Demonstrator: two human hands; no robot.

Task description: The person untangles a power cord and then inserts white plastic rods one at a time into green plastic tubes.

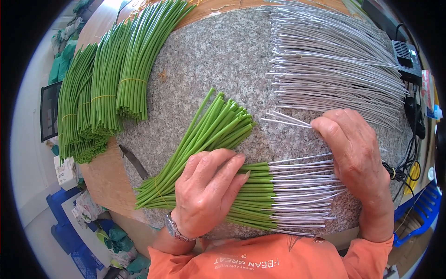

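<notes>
My left hand [206, 193], with a watch at its wrist, presses its bent fingers on green plastic tubes [253, 197]. Out of the right ends of these tubes stick thin silvery-white wires [302, 204], side by side. More green tubes [204, 135] fan up and to the right beyond my left hand, with bare ends. A yellow rubber band [160, 191] circles the left end of the bunch. Between thumb and fingers, my right hand [350, 153] pinches a few loose wires [290, 120], which point left above the wired tubes. A large pile of wires [330, 65] lies beyond my right hand.
Several banded bundles of green tubes [134, 65] lie at the far left of the speckled stone slab [209, 60]. A dark blade-like tool [133, 161] lies at the slab's left edge. Black cables [404, 167] and a black device [406, 58] are on the right. A blue chair [420, 214] stands lower right.
</notes>
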